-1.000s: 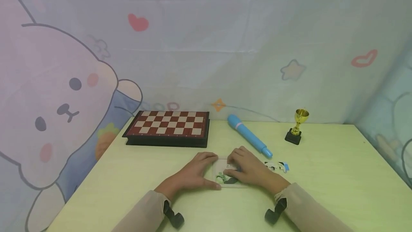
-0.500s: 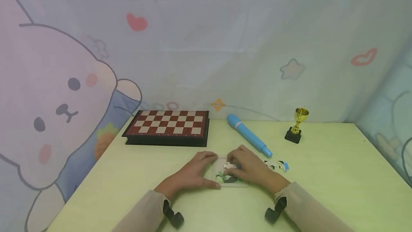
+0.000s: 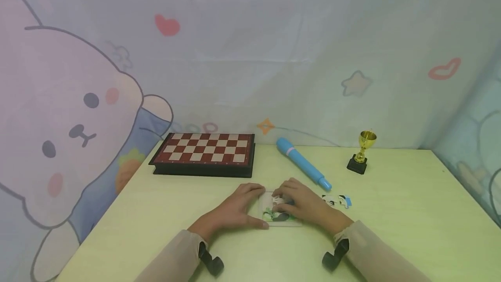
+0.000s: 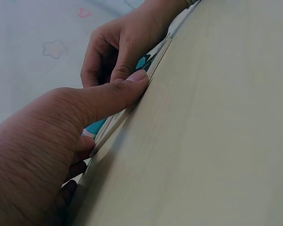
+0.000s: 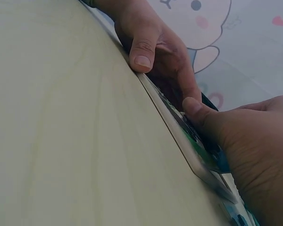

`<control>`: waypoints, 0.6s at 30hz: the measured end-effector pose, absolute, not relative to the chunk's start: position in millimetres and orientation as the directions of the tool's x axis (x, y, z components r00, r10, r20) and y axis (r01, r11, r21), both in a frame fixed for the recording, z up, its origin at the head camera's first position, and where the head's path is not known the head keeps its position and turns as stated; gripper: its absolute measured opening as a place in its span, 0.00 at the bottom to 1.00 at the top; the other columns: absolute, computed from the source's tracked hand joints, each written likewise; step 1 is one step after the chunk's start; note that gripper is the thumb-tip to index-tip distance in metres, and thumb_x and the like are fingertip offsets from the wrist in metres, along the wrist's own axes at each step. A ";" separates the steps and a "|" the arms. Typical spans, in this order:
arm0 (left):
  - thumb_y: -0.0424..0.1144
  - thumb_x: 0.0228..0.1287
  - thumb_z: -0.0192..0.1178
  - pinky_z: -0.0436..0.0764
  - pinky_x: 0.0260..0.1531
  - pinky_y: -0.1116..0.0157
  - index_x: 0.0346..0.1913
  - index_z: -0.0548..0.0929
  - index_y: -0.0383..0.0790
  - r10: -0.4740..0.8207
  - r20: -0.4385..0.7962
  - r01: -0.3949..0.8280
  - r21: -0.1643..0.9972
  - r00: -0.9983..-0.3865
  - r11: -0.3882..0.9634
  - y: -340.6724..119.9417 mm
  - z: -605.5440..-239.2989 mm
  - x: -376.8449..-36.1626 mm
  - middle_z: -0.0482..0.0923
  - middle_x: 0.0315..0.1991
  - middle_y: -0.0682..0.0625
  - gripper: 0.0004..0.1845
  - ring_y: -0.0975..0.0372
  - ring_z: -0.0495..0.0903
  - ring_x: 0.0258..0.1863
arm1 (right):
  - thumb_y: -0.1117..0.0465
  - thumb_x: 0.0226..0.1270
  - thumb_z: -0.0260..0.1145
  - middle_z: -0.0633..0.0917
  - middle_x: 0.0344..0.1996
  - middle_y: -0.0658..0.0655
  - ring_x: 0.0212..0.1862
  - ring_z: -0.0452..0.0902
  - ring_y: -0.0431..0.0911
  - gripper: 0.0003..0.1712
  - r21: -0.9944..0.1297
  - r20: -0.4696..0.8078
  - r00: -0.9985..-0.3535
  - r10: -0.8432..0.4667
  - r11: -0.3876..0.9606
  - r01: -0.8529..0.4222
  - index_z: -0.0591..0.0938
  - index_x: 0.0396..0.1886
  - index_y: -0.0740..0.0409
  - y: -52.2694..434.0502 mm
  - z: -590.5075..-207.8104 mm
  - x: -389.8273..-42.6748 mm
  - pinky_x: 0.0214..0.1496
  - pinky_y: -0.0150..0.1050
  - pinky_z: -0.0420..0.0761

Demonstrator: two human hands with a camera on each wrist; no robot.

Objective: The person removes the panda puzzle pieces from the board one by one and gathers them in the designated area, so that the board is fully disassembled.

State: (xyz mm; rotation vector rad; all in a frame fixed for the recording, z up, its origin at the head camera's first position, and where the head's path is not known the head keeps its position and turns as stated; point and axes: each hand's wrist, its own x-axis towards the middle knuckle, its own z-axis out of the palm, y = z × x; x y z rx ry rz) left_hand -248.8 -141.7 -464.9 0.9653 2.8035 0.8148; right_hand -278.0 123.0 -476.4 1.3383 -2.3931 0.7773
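Head view: our left hand holds the puzzle board, away from the back edge of the table. Left wrist: our left thumb sits on its near edge. Right wrist: our right hand is over it; we can't tell if we pinch.

Soft, diffuse light fills the head view, slightly hazy and low in contrast, with a lilac cast on the left of the backdrop and a yellow-green tint on the table. The trophy catches small glints; print on the loose puzzle pieces looks soft. Both wrist views are dimmer; in the left, a soft-edged shadow lies beside the puzzle board; in the right, its near corner is blurred.
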 end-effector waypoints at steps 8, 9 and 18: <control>0.75 0.46 0.68 0.62 0.72 0.51 0.76 0.66 0.46 0.586 0.098 0.546 0.508 -0.805 0.666 -141.9 -462.5 -249.7 0.60 0.74 0.54 0.57 0.58 0.54 0.75 | 0.55 0.66 0.73 0.82 0.42 0.44 0.39 0.74 0.35 0.16 -0.323 0.544 -0.454 -0.705 0.323 -0.889 0.84 0.50 0.54 125.2 -474.8 -281.3 0.43 0.30 0.80; 0.75 0.46 0.68 0.62 0.72 0.51 0.76 0.66 0.46 0.584 0.095 0.543 0.512 -0.806 0.666 -141.8 -462.6 -249.3 0.60 0.74 0.54 0.57 0.58 0.54 0.75 | 0.56 0.65 0.73 0.82 0.42 0.45 0.38 0.74 0.36 0.16 -0.323 0.554 -0.443 -0.705 0.308 -0.895 0.84 0.50 0.55 125.2 -474.7 -281.3 0.41 0.29 0.79; 0.74 0.46 0.69 0.62 0.72 0.51 0.76 0.66 0.46 0.583 0.094 0.541 0.517 -0.807 0.664 -141.1 -464.4 -248.2 0.60 0.74 0.54 0.56 0.58 0.54 0.75 | 0.60 0.63 0.75 0.80 0.37 0.45 0.33 0.74 0.37 0.16 -0.333 0.565 -0.415 -0.713 0.263 -0.906 0.84 0.50 0.57 125.4 -474.4 -279.9 0.34 0.26 0.76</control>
